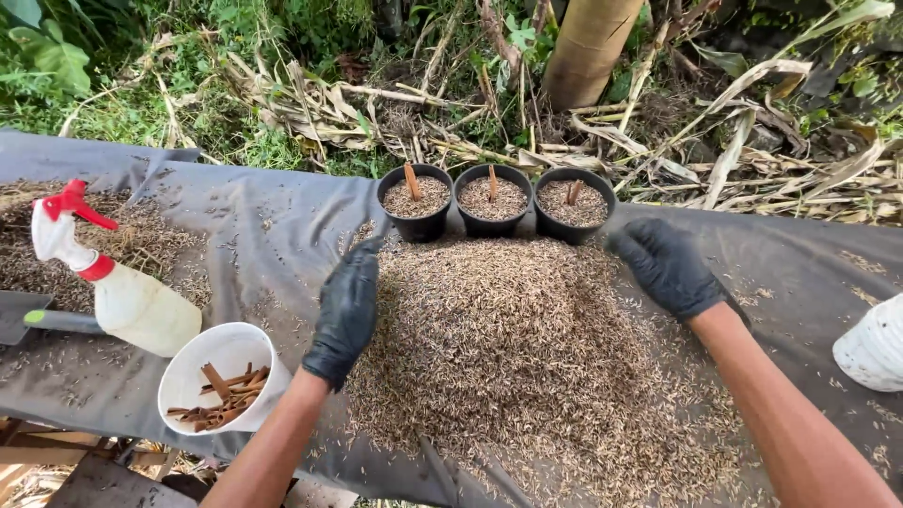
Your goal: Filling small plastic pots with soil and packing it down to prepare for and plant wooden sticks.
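White cup (193, 376) of brown sticks left of husk heap (527, 348), gloved left hand (346, 310) and right hand (666, 265) flanked heap, fingers loosely together, three black pots (495, 199) of husk behind heap, each held a stick

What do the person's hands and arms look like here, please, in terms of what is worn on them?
Both the left hand and the right hand wear snug black disposable-type gloves ending at the wrist. The forearms are bare, with no sleeves, watch or jewellery visible.

Grey tarp-covered bench (282, 226) is carrying a husk pile (527, 357) dead centre, three black pots (496, 200) sitting at 12 o'clock, spray bottle (122, 287) and white bucket (202, 362) lying at 9.
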